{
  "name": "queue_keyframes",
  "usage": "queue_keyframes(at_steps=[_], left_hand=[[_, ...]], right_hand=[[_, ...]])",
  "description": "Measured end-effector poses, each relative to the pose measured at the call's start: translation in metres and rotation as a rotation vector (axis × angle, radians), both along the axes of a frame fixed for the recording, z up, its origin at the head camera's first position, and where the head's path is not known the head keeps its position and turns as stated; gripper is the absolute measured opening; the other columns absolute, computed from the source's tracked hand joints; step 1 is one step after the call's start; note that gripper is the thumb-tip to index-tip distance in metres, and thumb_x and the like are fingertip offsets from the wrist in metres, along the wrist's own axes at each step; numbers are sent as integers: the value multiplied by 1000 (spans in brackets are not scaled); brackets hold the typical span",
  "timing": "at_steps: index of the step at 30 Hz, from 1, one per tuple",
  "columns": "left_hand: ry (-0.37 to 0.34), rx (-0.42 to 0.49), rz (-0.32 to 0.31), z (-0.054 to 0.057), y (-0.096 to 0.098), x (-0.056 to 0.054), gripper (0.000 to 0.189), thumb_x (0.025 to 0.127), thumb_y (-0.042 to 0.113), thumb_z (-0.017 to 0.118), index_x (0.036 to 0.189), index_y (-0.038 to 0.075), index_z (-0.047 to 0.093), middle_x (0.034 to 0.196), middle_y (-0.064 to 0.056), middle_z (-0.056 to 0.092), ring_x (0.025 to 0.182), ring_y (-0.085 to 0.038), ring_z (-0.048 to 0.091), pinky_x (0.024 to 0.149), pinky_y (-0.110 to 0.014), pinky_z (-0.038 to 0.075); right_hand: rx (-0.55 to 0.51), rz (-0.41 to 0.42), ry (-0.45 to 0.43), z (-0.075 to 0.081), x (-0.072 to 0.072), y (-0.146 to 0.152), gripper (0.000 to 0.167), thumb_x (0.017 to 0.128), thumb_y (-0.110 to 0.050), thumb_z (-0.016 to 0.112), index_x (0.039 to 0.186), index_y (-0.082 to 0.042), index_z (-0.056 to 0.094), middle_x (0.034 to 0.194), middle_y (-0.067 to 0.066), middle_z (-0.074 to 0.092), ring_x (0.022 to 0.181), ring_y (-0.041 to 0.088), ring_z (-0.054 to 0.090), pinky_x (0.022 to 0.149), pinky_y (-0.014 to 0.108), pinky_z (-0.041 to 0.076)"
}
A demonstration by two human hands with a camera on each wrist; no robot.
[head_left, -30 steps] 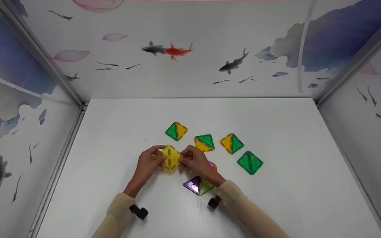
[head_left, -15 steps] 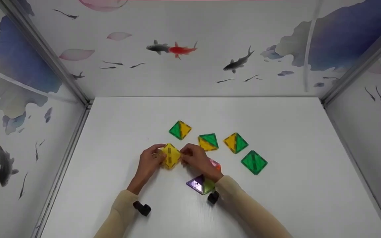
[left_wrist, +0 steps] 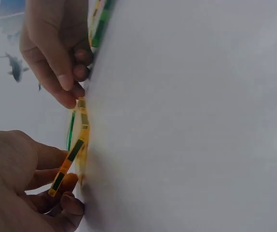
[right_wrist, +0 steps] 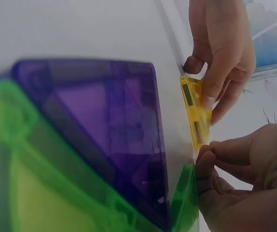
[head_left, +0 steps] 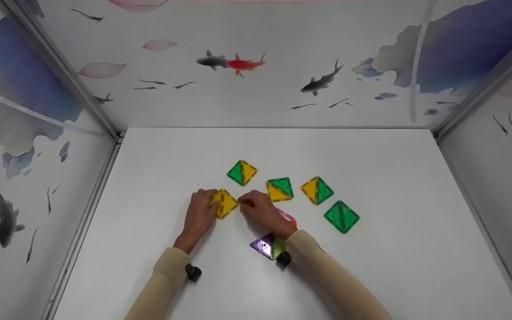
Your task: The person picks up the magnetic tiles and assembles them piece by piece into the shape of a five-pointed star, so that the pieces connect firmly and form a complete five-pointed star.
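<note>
My left hand [head_left: 200, 211] grips a pair of see-through yellow triangular magnetic tiles [head_left: 227, 204] by the left side. The two triangles meet along a seam and bend at an angle there, as the left wrist view of the yellow tiles [left_wrist: 83, 121] shows. Thumb and fingertips of my right hand [head_left: 260, 211] pinch the right corner of the pair. Under the right wrist lie a purple tile [head_left: 263, 246] and a lime-green tile [head_left: 278, 248], edge to edge. A pink and orange tile pair [head_left: 287, 217] is partly covered by the right hand.
Behind the hands lie green-and-yellow tile pairs: one at the back [head_left: 242, 173], one in the middle [head_left: 280, 190] and one farther right [head_left: 317, 190]. An all-green pair [head_left: 342, 217] lies rightmost. Printed walls enclose the white table [head_left: 416, 266] at the back and both sides.
The yellow pair has tilted and shifted slightly left, from a full diamond facing up to a bent shape. My left fingers now cover more of its left half. The right hand stays at its right corner.
</note>
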State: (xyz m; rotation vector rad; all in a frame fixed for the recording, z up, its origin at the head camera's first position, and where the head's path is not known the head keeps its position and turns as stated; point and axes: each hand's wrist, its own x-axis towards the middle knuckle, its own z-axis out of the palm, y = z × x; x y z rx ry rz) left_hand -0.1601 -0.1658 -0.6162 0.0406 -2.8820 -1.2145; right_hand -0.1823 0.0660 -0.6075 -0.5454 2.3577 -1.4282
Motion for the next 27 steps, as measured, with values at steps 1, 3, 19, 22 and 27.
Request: queue_keyframes(at_steps=[1, 3, 19, 22, 27], left_hand=[[5, -33, 4, -1, 0, -1, 39, 108, 11, 70, 144, -4, 66, 129, -19, 63, 115, -32, 56, 104, -46, 51], [7, -81, 13, -2, 1, -2, 40, 109, 14, 71, 144, -4, 67, 128, -18, 58, 115, -31, 53, 104, -44, 51], [207, -16, -100, 9, 21, 13, 35, 105, 17, 77, 137, 3, 72, 131, -12, 60, 122, -28, 52, 106, -42, 54], [254, -31, -223, 6, 35, 23, 39, 105, 20, 78, 140, 4, 71, 133, -12, 61, 125, -27, 53, 110, -42, 53], [291, -47, -391, 3, 51, 39, 47, 102, 25, 82, 143, 5, 70, 134, -11, 62, 128, -27, 53, 111, -42, 53]], right_hand=[[2, 9, -4, 1, 0, 4, 33, 112, -18, 65, 142, -7, 69, 136, 4, 68, 122, 24, 61, 115, 47, 50], [6, 26, 2, 5, -1, 14, 33, 112, -18, 65, 142, -6, 70, 137, 4, 69, 121, 24, 61, 113, 47, 51], [36, -71, 126, 1, 7, 100, 24, 109, -16, 72, 130, -5, 76, 120, 5, 74, 101, 22, 63, 90, 31, 58], [44, -92, 170, -3, 13, 112, 23, 108, -12, 73, 129, -5, 77, 119, 4, 75, 101, 22, 63, 93, 31, 57], [61, -104, 246, -6, 25, 125, 20, 105, -7, 76, 124, -2, 77, 116, 7, 75, 101, 24, 64, 93, 33, 57]])
